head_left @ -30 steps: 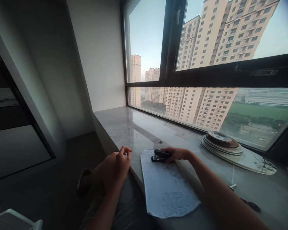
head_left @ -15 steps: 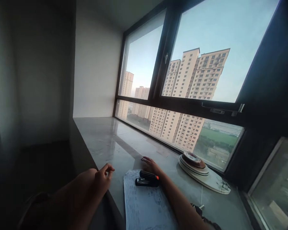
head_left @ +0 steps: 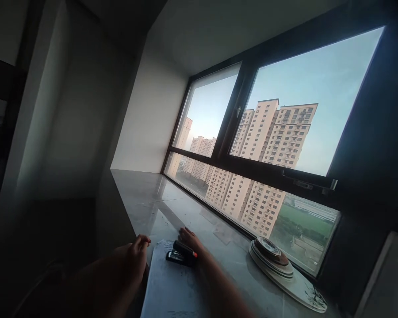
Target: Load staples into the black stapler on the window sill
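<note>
My right hand lies on the grey sill, just past a black stapler, with its fingers stretched out. The forearm runs alongside the stapler's right end, which has a red-orange tip. The stapler rests on the top part of a printed paper sheet, its upper arm raised over its base at the left end. My left hand hovers at the sill's near edge, left of the paper, its fingers curled in and no object visible in them. Both forearms are dim, and the left one fades into shadow.
A stack of plates stands on the stone sill to the right, by the window frame. Tall buildings show through the glass. A white wall closes the sill's far end.
The camera view has tilted up and turned, so the hands, stapler and paper sit further left in the picture. The right hand stays flat beyond the stapler; the left stays curled.
</note>
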Action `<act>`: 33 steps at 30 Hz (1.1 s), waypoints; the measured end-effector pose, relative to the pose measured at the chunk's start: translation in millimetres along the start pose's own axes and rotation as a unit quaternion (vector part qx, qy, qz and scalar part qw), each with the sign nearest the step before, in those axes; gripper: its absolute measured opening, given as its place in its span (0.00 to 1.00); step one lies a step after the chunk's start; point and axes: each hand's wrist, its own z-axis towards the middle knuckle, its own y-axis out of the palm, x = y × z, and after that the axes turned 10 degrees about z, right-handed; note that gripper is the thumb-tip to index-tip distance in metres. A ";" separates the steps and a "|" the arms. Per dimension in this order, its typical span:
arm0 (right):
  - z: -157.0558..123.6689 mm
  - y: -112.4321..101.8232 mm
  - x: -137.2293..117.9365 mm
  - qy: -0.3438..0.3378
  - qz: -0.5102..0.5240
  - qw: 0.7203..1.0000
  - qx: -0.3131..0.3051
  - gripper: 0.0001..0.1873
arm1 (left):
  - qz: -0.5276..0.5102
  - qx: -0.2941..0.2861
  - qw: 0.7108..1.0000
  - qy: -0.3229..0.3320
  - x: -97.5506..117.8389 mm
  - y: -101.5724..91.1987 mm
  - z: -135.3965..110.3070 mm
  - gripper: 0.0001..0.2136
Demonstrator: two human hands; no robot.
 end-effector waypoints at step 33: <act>-96.6 -52.4 -56.5 -0.071 0.370 0.926 -0.016 0.22 | 0.324 -0.325 0.866 0.197 7.0 19.7 -16.1 0.20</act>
